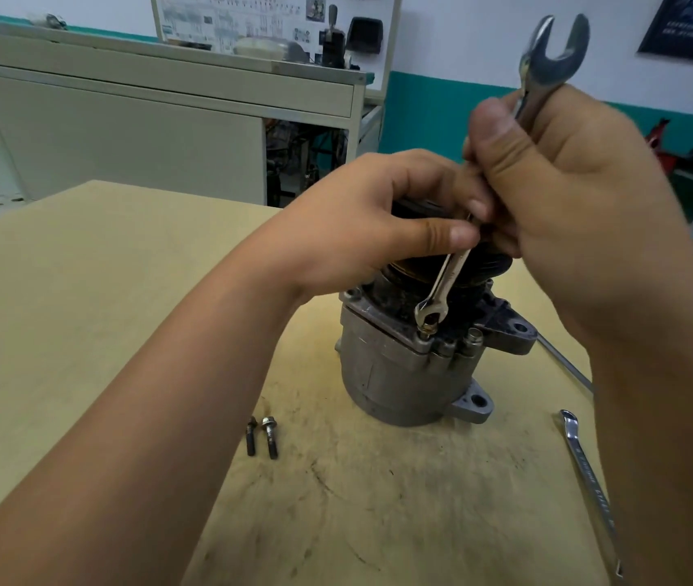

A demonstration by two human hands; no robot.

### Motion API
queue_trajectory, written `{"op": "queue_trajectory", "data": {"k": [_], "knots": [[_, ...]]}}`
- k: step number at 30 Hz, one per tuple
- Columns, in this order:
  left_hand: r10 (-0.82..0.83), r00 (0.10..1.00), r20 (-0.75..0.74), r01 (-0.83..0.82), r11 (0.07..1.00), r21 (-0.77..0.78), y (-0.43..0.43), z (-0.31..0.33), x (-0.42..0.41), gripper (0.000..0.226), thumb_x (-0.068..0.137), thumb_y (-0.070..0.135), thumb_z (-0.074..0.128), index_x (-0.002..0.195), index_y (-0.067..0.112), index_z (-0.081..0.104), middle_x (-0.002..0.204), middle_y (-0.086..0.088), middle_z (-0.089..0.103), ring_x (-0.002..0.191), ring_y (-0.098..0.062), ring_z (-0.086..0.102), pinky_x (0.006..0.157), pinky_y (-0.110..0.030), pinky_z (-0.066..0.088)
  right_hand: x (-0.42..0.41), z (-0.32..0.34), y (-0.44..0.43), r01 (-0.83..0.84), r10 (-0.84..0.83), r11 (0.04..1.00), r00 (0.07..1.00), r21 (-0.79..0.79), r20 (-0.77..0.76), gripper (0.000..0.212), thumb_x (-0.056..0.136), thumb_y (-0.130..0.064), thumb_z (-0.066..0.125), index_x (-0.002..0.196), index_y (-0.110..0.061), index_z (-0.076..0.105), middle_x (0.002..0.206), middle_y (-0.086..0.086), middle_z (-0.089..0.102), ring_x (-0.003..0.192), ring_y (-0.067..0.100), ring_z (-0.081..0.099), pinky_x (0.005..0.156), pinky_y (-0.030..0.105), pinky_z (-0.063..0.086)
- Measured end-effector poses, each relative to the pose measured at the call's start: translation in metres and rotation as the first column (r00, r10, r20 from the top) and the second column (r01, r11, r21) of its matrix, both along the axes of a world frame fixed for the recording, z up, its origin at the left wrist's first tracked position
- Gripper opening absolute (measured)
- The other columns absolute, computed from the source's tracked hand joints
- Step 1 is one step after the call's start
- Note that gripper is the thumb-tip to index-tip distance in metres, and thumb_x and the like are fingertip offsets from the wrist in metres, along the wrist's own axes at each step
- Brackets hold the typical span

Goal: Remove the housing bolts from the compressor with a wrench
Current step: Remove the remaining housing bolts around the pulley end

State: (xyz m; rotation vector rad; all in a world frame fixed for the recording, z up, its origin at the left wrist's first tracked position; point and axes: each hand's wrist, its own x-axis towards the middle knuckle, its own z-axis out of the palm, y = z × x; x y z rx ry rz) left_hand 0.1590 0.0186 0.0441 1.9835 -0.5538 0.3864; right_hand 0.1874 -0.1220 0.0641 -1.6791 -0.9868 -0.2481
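Head view. The compressor (391, 374) stands upright on the table (83, 289), right of centre. The wrench (446, 281) slants up to the upper right, its lower open end set on a housing bolt (426, 329). The right hand (568, 196) is curled round the shaft. The left hand (378, 222) pinches the shaft between thumb and fingertips. Both hands hide the compressor's top.

Two loose bolts (271, 437) lie side by side at lower centre. A second wrench (590, 492) lies at lower right; its stamped lettering is illegible. The cabinet (125, 120), the chart board (252, 19) and the poster (691, 27) stand behind; their print is too blurred to read.
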Motion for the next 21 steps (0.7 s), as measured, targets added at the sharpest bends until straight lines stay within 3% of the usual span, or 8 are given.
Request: {"op": "queue_trajectory", "data": {"k": [2,6,9,11,13,15,18,21], "knots": [[0.02,1.0,0.006,-0.02,1.0,0.019,0.001,0.0,0.001,0.021,0.079,0.015,0.066,0.07,0.032,0.057,0.076,0.023,0.057,0.078,0.008,0.055,0.076,-0.01,0.04,-0.002,-0.002,0.002,0.128,-0.127,0.992,0.991,-0.022,0.05,0.02,0.099,-0.028,0.043,0.083,-0.021,0.053,0.06,-0.006,0.053,0.051,0.003,0.048,0.053,0.018,0.034],[0.033,0.999,-0.01,-0.032,0.999,0.03,0.001,0.0,0.001,0.006,0.081,0.018,0.067,0.085,0.02,0.063,0.089,0.015,0.059,0.084,0.004,0.058,0.079,-0.014,0.042,-0.006,-0.001,0.002,0.338,-0.317,0.934,0.934,-0.114,0.166,0.018,0.099,-0.033,0.041,0.094,-0.021,0.054,0.07,-0.008,0.051,0.065,0.008,0.05,0.06,0.027,0.039],[0.042,0.999,-0.021,-0.042,0.999,-0.001,0.0,0.0,0.0,0.01,0.081,0.014,0.069,0.087,0.018,0.063,0.081,0.015,0.064,0.079,0.004,0.06,0.075,-0.013,0.044,-0.008,0.001,0.002,0.386,-0.36,0.914,0.913,-0.123,0.191,0.014,0.098,-0.033,0.042,0.085,-0.029,0.046,0.07,-0.014,0.047,0.065,0.002,0.048,0.058,0.013,0.039],[0.054,0.998,-0.026,-0.055,0.998,-0.027,0.0,-0.001,0.001,0.012,0.08,0.013,0.071,0.087,0.018,0.063,0.079,0.013,0.065,0.078,0.001,0.061,0.075,-0.016,0.047,-0.006,0.0,0.004,0.399,-0.375,0.912,0.905,-0.096,0.198,0.013,0.098,-0.029,0.044,0.107,-0.023,0.052,0.082,-0.011,0.055,0.075,0.005,0.055,0.063,0.013,0.043],[0.071,0.997,-0.009,-0.071,0.997,-0.006,-0.001,-0.001,0.002,0.014,0.078,0.02,0.072,0.089,0.021,0.064,0.087,0.01,0.066,0.084,-0.003,0.062,0.08,-0.021,0.049,-0.005,-0.002,0.006,0.405,-0.384,0.912,0.896,-0.058,0.222,0.029,0.098,-0.024,0.045,0.126,-0.015,0.047,0.092,-0.005,0.059,0.085,0.011,0.059,0.075,0.027,0.049],[0.089,0.996,0.008,-0.089,0.996,-0.003,-0.001,0.0,0.002,0.016,0.074,0.026,0.07,0.09,0.025,0.065,0.094,0.009,0.066,0.091,-0.005,0.063,0.087,-0.024,0.049,-0.004,-0.002,0.006,0.341,-0.332,0.94,0.921,-0.012,0.205,0.023,0.098,-0.02,0.046,0.12,-0.019,0.05,0.087,-0.004,0.061,0.078,0.01,0.059,0.074,0.034,0.05],[0.09,0.996,0.007,-0.09,0.996,-0.02,-0.001,-0.001,0.002,0.019,0.074,0.024,0.071,0.092,0.022,0.068,0.096,0.007,0.068,0.095,-0.006,0.063,0.09,-0.024,0.048,0.002,-0.002,0.0,0.197,-0.199,0.98,0.969,0.034,0.148,0.011,0.097,-0.014,0.045,0.103,-0.02,0.052,0.072,-0.005,0.062,0.051,0.002,0.053,0.056,0.022,0.044],[0.068,0.998,-0.007,-0.068,0.996,-0.052,0.0,-0.002,0.002,0.022,0.077,0.018,0.074,0.098,0.014,0.069,0.094,0.005,0.07,0.092,-0.003,0.064,0.087,-0.019,0.047,0.006,-0.003,-0.001,0.096,-0.104,0.992,0.991,0.081,0.09,0.012,0.098,-0.011,0.045,0.096,-0.018,0.055,0.075,0.004,0.065,0.043,0.005,0.047,0.047,0.017,0.04]]}}
